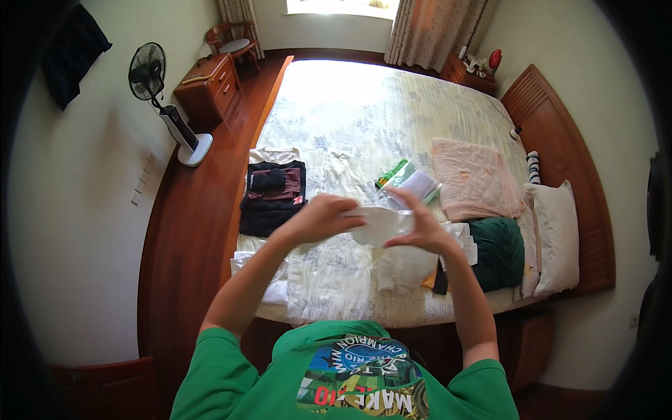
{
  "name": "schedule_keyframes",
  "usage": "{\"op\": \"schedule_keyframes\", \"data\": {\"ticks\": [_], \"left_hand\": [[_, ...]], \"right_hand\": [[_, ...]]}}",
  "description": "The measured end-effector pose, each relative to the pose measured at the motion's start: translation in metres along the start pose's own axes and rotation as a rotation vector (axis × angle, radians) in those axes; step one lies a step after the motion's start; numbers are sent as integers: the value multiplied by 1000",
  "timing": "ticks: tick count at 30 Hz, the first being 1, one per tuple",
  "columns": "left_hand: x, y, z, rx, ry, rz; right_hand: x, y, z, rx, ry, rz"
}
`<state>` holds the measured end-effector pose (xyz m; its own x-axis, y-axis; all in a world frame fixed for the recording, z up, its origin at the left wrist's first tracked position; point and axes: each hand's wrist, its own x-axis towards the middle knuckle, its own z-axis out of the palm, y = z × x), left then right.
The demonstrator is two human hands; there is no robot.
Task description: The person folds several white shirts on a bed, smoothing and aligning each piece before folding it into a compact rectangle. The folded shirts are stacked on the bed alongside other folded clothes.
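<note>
Above the near half of the bed, a small white cloth (382, 227), blurred and perhaps a garment, is stretched between my two hands. My left hand (332, 216) pinches its left end. Around its right end curls my right hand (422, 226), thumb and fingers spread on either side of it. Just beyond the right hand lie a clear plastic bag (417, 182) with pale cloth inside and a folded green cloth (391, 172). Beneath my right forearm are crumpled white clothes (407, 269) and a dark green garment (497, 254).
Folded dark clothes (273, 218) and white ones (260, 273) are stacked along the bed's left edge. A pink quilt (472, 176) and a white pillow (554, 239) lie near the wooden headboard (564, 136). A standing fan (181, 131) and a wooden cabinet (207, 86) stand left.
</note>
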<state>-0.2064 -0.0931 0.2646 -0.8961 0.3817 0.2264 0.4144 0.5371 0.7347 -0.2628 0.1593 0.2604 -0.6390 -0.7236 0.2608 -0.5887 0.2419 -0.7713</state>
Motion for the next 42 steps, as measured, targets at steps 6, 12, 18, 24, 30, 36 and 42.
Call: {"op": "schedule_keyframes", "data": {"ticks": [6,12,18,24,30,36,42], "left_hand": [[42,13,25,-729,241,-34],[-51,-97,117,-382,186,-258],[-56,-89,198,149,240,-204],[-80,-148,150,-31,368,-398],[-24,-139,-26,-120,486,-280],[101,-116,-158,307,468,-223],[144,10,-244,123,562,35]], "right_hand": [[16,-16,-11,394,99,449],[13,-116,-80,685,518,267],[16,-171,-129,815,358,-174],[-6,-170,-250,259,799,-252],[-52,3,-394,17,1202,444],[-61,95,-426,661,1248,407],[-80,-9,-489,525,1170,-564]]}}
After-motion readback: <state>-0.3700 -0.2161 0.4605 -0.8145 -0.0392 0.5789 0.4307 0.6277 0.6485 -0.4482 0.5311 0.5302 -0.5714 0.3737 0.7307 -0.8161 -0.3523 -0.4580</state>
